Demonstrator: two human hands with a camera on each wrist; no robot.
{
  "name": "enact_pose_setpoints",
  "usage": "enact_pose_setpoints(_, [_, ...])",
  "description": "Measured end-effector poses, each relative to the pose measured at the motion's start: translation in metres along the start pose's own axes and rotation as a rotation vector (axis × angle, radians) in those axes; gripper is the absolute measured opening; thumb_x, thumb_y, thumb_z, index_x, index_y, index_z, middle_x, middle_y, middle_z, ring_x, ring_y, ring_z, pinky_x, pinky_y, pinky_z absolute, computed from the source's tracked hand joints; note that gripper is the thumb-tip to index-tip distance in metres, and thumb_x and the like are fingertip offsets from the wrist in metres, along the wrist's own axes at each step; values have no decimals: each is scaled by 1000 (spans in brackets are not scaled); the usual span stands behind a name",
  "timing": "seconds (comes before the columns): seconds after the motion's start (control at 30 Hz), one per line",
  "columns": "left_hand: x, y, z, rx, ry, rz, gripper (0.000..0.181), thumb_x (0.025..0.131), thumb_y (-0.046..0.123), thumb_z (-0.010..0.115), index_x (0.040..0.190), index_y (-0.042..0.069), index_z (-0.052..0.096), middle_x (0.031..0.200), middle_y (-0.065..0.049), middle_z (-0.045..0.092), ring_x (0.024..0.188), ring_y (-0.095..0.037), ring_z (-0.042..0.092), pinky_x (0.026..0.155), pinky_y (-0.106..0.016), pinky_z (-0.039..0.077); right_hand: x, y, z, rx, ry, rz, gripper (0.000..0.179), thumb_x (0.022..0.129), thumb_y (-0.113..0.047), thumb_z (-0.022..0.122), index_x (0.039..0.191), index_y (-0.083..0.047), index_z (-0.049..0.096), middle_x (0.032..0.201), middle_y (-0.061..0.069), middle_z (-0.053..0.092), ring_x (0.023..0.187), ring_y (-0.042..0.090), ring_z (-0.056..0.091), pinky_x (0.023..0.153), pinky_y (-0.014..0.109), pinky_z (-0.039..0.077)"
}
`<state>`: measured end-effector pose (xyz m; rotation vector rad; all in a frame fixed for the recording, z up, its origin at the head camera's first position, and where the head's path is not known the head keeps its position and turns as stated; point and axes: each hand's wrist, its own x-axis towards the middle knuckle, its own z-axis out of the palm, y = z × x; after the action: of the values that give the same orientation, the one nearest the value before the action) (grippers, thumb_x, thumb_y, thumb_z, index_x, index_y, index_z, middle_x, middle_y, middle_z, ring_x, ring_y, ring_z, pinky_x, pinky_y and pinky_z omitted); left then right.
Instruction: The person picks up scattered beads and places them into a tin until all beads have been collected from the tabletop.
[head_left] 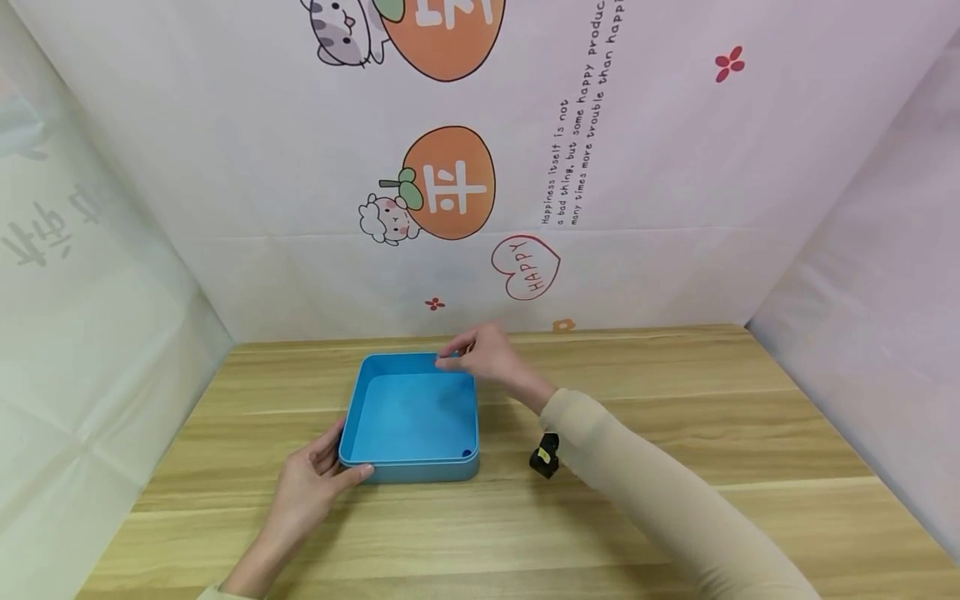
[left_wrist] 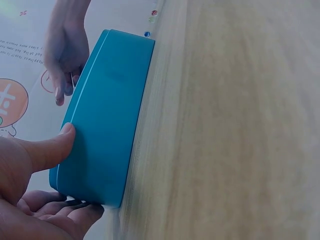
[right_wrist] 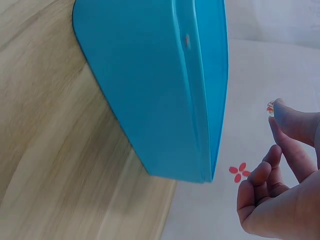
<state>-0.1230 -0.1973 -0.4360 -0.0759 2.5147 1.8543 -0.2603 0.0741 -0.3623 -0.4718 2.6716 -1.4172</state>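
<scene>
A shallow blue box (head_left: 411,417) with rounded corners rests open-topped on the wooden table. My left hand (head_left: 306,483) grips its near left corner; in the left wrist view the thumb (left_wrist: 57,147) lies on the front wall and the fingers lie around the side. Over the far right corner, my right hand (head_left: 483,360) pinches a small clear marble (right_wrist: 270,108) with a coloured pattern between thumb and forefinger, the other fingers curled. A dark blue marble (head_left: 467,453) lies inside the box at the near right corner.
A small black object (head_left: 545,457) with a yellow mark sits right of the box, partly under the right sleeve (head_left: 630,475). Beyond the box, the left wrist view shows a blue marble (left_wrist: 147,34) and other small coloured balls. A printed white cloth (head_left: 645,250) hangs behind the table.
</scene>
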Motion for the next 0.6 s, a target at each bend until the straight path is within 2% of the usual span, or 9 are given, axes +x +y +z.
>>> enact_pose_setpoints(0.2, [2,0,0,-20,-5,-5,91,89,7,87,161,-6,32,166,-23,31,151,-34,34,111,-35,43,1,-6,10,-13,-18,-1,11,92,-20,86,99,-11,86,95,0,71,88,23,57,66,29,47])
enact_pose_setpoints(0.4, [1,0,0,-20,-8,24,90,89,6,86,160,-7,33,165,-24,32,149,-35,35,111,-37,44,3,-11,18,4,-32,15,9,92,-18,86,98,-11,86,96,0,71,88,23,57,67,29,46])
enact_pose_setpoints(0.6, [0,-2,-1,-26,-10,21,89,90,5,86,161,-7,33,165,-25,32,149,-37,36,110,-38,44,5,-13,27,17,-49,5,8,93,-18,85,98,-11,86,95,-1,71,87,22,57,68,29,46])
